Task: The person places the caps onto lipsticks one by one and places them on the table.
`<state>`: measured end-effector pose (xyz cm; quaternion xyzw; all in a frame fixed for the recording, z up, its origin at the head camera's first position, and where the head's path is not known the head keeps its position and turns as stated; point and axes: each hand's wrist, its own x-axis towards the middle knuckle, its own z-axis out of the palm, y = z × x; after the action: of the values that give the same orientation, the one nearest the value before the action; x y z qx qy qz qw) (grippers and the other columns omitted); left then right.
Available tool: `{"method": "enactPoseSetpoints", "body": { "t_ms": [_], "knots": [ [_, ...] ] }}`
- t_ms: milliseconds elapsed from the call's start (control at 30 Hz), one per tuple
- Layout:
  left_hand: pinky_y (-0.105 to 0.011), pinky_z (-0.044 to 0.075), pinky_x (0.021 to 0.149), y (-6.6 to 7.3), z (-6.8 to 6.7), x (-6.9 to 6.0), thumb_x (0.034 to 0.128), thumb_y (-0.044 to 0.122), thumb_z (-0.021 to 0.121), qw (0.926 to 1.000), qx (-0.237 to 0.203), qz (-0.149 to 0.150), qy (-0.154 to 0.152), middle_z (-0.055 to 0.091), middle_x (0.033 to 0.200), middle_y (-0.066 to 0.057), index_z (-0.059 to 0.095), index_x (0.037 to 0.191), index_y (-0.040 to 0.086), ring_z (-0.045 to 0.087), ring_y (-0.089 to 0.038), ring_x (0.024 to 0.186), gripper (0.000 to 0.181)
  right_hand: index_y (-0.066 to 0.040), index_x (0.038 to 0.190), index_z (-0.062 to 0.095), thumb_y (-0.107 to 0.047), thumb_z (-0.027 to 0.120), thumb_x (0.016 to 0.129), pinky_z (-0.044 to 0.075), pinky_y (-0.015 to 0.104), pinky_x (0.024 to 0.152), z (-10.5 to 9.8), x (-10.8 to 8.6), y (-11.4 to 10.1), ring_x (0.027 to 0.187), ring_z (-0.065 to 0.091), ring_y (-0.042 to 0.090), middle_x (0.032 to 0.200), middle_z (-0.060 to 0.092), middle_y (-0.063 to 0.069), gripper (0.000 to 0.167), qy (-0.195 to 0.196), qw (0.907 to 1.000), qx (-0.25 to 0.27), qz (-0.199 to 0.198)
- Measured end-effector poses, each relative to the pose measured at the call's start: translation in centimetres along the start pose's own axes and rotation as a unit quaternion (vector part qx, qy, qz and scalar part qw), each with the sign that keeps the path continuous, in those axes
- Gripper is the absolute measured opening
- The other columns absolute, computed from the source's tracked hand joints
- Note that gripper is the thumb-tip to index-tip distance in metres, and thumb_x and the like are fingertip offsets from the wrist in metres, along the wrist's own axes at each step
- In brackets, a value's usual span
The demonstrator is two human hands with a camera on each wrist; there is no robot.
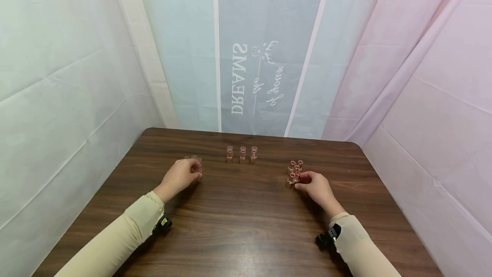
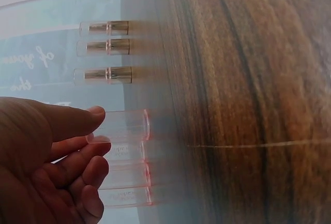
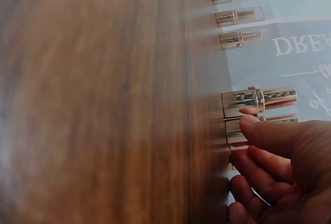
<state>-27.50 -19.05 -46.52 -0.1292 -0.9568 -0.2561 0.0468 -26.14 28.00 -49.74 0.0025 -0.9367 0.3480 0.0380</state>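
My left hand [image 1: 180, 176] is at the left of the table, its thumb and fingertips pinching a clear plastic cap [image 2: 125, 124] that stands upright on the wood. Several more clear caps [image 2: 129, 175] stand beside it, partly behind the fingers. On the right, my right hand [image 1: 318, 188] pinches a gold lipstick tube [image 3: 235, 132] low down between thumb and fingers. Other uncapped gold lipstick tubes [image 1: 292, 165] stand upright in a cluster around it; one lipstick tube [image 3: 282, 99] is right next to the thumb.
Three gold lipsticks with clear caps [image 1: 242, 155] stand in a row near the far middle of the brown wooden table [image 1: 238, 217]. Behind the table hangs a printed cloth [image 1: 257, 84], with pale cloth walls at both sides. A small black camera sits on each wrist.
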Motion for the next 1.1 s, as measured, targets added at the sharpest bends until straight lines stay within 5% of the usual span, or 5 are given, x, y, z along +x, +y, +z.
{"method": "enactPoseSetpoints", "body": {
  "t_ms": [467,867,1100],
  "knots": [
    [-0.039,0.055,0.075,0.0,0.0,0.3,0.0877,0.017,0.082,0.9998,-0.017,-0.005,-0.006,0.07,0.09,-0.001,0.072,0.097,0.013,0.065,-0.017,0.085,0.014,-0.006,0.106,0.075,-0.02,0.086,0.083,0.048,0.035,0.076,0.3,0.3,-0.1,0.087,0.062,0.02,0.1,0.075,0.007,0.029,0.0,0.9999,-0.014,-0.004],
    [-0.036,0.054,0.073,0.7,-1.2,0.9,0.0907,0.014,0.079,0.9981,-0.047,0.039,-0.005,0.07,0.092,0.0,0.072,0.102,0.011,0.064,-0.015,0.083,0.014,-0.008,0.1,0.071,-0.031,0.084,0.085,0.048,0.034,0.077,-0.9,-0.2,0.7,0.086,0.062,0.02,0.095,0.072,0.005,0.03,0.033,0.9994,-0.008,-0.013],
    [-0.035,0.054,0.075,1.3,-1.6,0.8,0.0904,0.015,0.079,0.9971,-0.054,0.052,-0.01,0.071,0.094,0.0,0.072,0.103,0.012,0.064,-0.014,0.085,0.014,-0.007,0.104,0.07,-0.025,0.083,0.088,0.05,0.025,0.072,-2.4,-0.2,-0.9,0.084,0.062,0.016,0.095,0.071,0.006,0.027,0.072,0.9957,0.04,-0.042]
  ]
}}
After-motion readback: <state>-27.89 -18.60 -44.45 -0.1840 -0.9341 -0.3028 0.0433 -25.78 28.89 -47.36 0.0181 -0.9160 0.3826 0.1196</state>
